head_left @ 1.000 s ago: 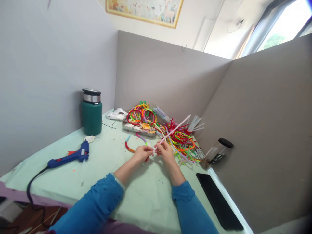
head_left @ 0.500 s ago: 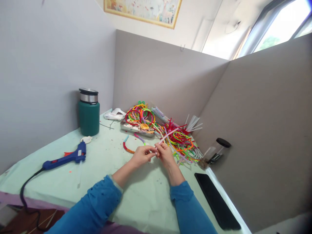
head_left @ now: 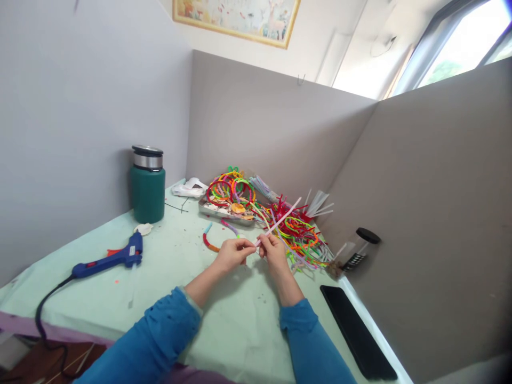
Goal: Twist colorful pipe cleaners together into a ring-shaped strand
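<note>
A pale pink pipe cleaner (head_left: 285,215) slants up and to the right from between my fingertips. My left hand (head_left: 235,253) pinches its lower end. Close beside it, my right hand (head_left: 273,252) is closed on the same pipe cleaner with thumb and fingers. Just beyond my left hand, a curved band wound in orange, red, blue and purple (head_left: 209,244) lies on the table, partly hidden by the hand. Past my right hand spreads a tangled heap of coloured pipe cleaners (head_left: 300,234).
A blue glue gun (head_left: 108,260) with a trailing cord lies at left, near a green flask (head_left: 148,192). A metal tray (head_left: 224,214) holds coloured rings and small pieces. At right are a black slab (head_left: 356,330) and a clear black-lidded container (head_left: 356,249). Grey partitions (head_left: 280,128) enclose the table.
The pink pipe cleaner now points up a little more steeply. My fingers have shifted slightly along it, and both hands stay close together. The view has moved slightly.
</note>
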Available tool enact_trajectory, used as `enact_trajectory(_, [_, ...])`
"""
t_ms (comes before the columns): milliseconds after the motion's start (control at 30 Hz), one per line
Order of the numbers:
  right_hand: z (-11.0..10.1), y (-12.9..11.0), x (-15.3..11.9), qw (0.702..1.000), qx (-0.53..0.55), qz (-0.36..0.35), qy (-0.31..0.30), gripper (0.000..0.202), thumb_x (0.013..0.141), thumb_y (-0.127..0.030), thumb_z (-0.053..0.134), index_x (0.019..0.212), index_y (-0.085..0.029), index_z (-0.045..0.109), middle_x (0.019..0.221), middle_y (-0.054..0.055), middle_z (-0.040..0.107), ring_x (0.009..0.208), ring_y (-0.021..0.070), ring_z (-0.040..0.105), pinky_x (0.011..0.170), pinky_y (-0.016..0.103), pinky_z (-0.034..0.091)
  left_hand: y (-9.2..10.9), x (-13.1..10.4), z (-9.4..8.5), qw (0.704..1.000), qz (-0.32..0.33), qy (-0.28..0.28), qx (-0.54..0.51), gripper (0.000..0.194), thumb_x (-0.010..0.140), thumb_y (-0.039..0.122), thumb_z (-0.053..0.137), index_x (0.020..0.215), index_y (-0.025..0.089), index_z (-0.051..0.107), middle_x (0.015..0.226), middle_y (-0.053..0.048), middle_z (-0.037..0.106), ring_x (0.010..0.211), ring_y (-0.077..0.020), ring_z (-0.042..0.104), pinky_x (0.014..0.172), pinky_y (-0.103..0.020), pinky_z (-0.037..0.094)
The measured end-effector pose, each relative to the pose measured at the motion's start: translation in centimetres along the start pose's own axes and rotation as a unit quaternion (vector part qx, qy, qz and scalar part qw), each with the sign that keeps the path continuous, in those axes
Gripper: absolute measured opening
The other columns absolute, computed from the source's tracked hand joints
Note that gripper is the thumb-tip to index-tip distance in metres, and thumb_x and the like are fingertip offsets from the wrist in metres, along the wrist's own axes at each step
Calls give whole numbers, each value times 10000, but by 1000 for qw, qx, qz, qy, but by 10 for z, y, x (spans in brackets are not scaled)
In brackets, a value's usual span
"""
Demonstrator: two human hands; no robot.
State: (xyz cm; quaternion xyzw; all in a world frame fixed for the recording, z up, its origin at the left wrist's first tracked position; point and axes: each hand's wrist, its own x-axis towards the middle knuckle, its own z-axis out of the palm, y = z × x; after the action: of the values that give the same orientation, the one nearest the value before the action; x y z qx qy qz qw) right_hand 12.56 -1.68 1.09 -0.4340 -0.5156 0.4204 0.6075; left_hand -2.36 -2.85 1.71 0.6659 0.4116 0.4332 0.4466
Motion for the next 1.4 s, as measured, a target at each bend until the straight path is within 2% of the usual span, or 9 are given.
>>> enact_trajectory(233, [4, -9, -5, 995, -80, -50, 20, 308, 731, -449, 611, 591, -181, 547, 382, -58, 458, 360, 74, 377, 406, 214, 301, -6, 4, 1, 997, -71, 9, -43, 251, 649, 354, 634, 732, 117, 652, 396, 48, 472, 374, -68, 413, 419, -191, 293])
enact_trajectory(367, [4, -12, -7, 994, -88, -61, 14, 306, 742, -440, 604, 588, -185, 535, 388, -59, 457, 373, 78, 394, 418, 215, 309, -4, 4, 1, 993, -77, 14, -91, 232, 632, 333, 658, 708, 117, 619, 400, 52, 475, 366, -65, 421, 399, -184, 306])
enact_trajectory(567, [4, -9, -6, 995, -72, -62, 12, 302, 748, -455, 597, 617, -189, 539, 398, -62, 453, 376, 81, 394, 416, 217, 305, -3, 4, 2, 982, -91, 16, -167, 351, 585, 297, 726, 848, 123, 571, 590, 13, 623, 360, -53, 459, 377, -181, 357])
enact_trajectory(867, [6, -11, -9, 992, -93, -80, 8, 313, 752, -471, 594, 623, -189, 551, 407, -57, 455, 389, 85, 402, 426, 219, 313, -1, 4, 1, 988, -121, 4, -91, 210, 686, 285, 636, 776, 96, 648, 651, -26, 664, 349, -47, 456, 379, -192, 355])
enact_trajectory(1067, [8, -10, -11, 993, -93, -78, -2, 288, 755, -443, 603, 629, -190, 548, 408, -58, 459, 390, 88, 408, 426, 216, 314, -6, 6, 2, 989, -120, 29, -84, 180, 706, 278, 609, 754, 106, 621, 644, -23, 654, 345, -44, 443, 366, -187, 329])
enact_trajectory(1133, [8, -8, -10, 992, -94, -83, -5, 282, 766, -440, 595, 642, -191, 551, 416, -57, 464, 395, 89, 411, 430, 216, 319, -7, 6, 2, 990, -112, 22, -84, 186, 700, 294, 612, 729, 111, 604, 631, -18, 640, 348, -43, 437, 366, -186, 324])
enact_trajectory(1267, [6, -6, -10, 991, -95, -89, -22, 281, 782, -450, 573, 665, -195, 557, 430, -54, 473, 410, 94, 425, 446, 220, 340, -7, 5, -1, 989, -101, -33, -107, 294, 654, 386, 657, 756, 117, 596, 626, 2, 606, 370, -47, 435, 382, -194, 338])
enact_trajectory(1400, [5, -9, -10, 993, -72, -73, -53, 270, 800, -452, 551, 720, -195, 567, 448, -52, 485, 408, 91, 424, 433, 214, 329, -3, 2, -8, 984, -114, -61, -125, 419, 680, 546, 600, 667, 130, 553, 470, 49, 464, 367, -52, 392, 397, -199, 323])
